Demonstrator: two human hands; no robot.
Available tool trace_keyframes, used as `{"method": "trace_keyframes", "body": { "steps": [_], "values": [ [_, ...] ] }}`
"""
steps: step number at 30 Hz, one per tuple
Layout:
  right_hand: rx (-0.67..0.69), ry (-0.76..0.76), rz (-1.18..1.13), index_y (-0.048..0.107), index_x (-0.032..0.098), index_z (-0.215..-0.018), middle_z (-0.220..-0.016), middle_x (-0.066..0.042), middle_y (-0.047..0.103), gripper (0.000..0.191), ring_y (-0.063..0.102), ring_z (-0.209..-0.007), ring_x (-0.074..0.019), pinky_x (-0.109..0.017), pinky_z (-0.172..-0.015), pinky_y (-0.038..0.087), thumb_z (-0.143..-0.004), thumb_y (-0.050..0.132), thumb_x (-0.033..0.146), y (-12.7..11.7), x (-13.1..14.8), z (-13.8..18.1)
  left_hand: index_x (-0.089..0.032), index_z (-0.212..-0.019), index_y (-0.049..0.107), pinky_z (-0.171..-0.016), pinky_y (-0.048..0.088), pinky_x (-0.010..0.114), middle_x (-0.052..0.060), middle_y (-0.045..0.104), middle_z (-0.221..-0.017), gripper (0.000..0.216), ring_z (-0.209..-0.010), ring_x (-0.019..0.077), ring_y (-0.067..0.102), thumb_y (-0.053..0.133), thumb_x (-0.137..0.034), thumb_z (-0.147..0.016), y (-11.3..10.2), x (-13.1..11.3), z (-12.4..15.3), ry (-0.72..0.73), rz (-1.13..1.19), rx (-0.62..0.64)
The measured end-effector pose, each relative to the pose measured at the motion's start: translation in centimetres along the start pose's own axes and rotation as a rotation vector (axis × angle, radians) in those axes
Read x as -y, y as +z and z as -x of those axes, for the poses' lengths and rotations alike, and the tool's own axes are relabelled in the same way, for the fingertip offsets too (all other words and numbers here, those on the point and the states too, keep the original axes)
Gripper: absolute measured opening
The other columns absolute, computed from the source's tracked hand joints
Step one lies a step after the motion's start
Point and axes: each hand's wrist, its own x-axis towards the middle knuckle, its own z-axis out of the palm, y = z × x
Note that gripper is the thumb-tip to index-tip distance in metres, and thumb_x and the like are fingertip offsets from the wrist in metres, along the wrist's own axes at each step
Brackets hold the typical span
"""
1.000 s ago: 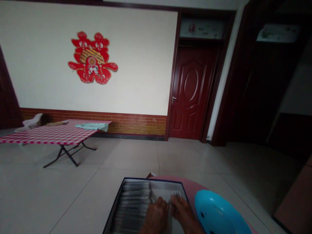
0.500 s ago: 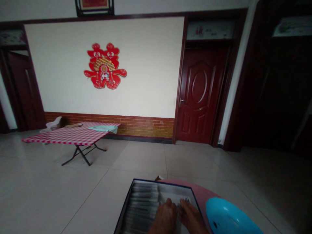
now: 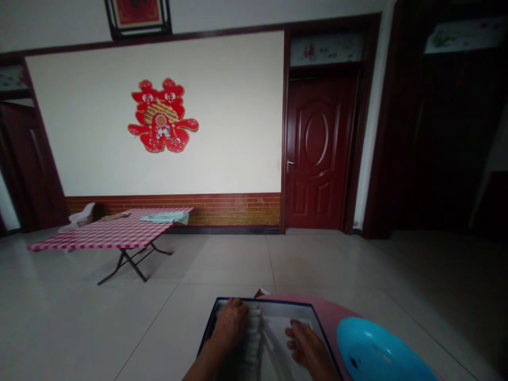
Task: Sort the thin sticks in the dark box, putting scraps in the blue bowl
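Note:
A shallow box [image 3: 272, 301] with a dark blue rim lies in front of me. Clear-wrapped packets [image 3: 253, 338] fill its left side in a row. My left hand [image 3: 230, 324] bends its fingers down onto the far end of this row; the fingertips are hidden, so what they grip I cannot make out. A long translucent strip, like a plastic sleeve [image 3: 278, 349], lies slantwise across the white right side. Over that side is my right hand [image 3: 310, 346], its thumb and fingers apart, nothing visible in them. A small pale shape just beyond its thumb is too blurred to name.
The box sits on a pink round surface [image 3: 327, 315]. Close on the right stands a blue plastic basin [image 3: 377, 346]. Farther off are a low folding table with a red checked cloth [image 3: 107, 233], a pale chair [image 3: 81, 216] and a closed dark red door [image 3: 317, 153].
My left hand has moved left, from the middle of the box onto the row of packets. My right hand has stayed near its place, and its fingers are now apart. The view has shifted slightly.

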Motion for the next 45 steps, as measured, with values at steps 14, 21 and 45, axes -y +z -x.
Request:
{"method": "trace_keyframes", "body": {
  "steps": [14, 21, 45],
  "values": [
    [0.023, -0.371, 0.983, 0.069, 0.019, -0.069, -0.078, -0.012, 0.072, 0.014, 0.065, -0.075, -0.0242, -0.031, -0.068, 0.041, -0.07, 0.055, 0.018, -0.2, -2.6, 0.6, -0.02, -0.112, 0.066, -0.093, 0.04, 0.033, 0.009, 0.064, -0.113, 0.036, -0.107, 0.0227, 0.055, 0.04, -0.01, -0.089, 1.1, -0.5, 0.2, -0.043, -0.022, -0.082],
    [0.07, -0.302, 1.009, 0.068, 0.02, -0.083, -0.091, -0.013, 0.073, 0.022, 0.066, -0.082, -0.0275, -0.032, -0.067, 0.041, -0.062, 0.062, 0.02, 0.3, -1.5, 3.0, -0.021, -0.111, 0.067, -0.088, 0.045, 0.033, 0.007, 0.066, -0.109, 0.036, -0.103, 0.0229, 0.057, 0.038, -0.014, -0.09, 3.0, -4.8, -0.3, 0.017, 0.163, -0.193],
    [-0.138, -0.364, 0.935, 0.066, 0.018, -0.086, -0.088, -0.01, 0.073, 0.018, 0.068, -0.083, -0.0231, -0.028, -0.07, 0.046, -0.078, 0.05, 0.014, 0.3, -2.9, 0.8, -0.02, -0.099, 0.068, -0.062, 0.053, 0.026, 0.009, 0.072, -0.088, 0.029, -0.07, 0.0185, 0.069, 0.04, -0.023, -0.09, 9.3, -6.2, 0.1, 0.196, 0.292, -0.501]
  ]
}}
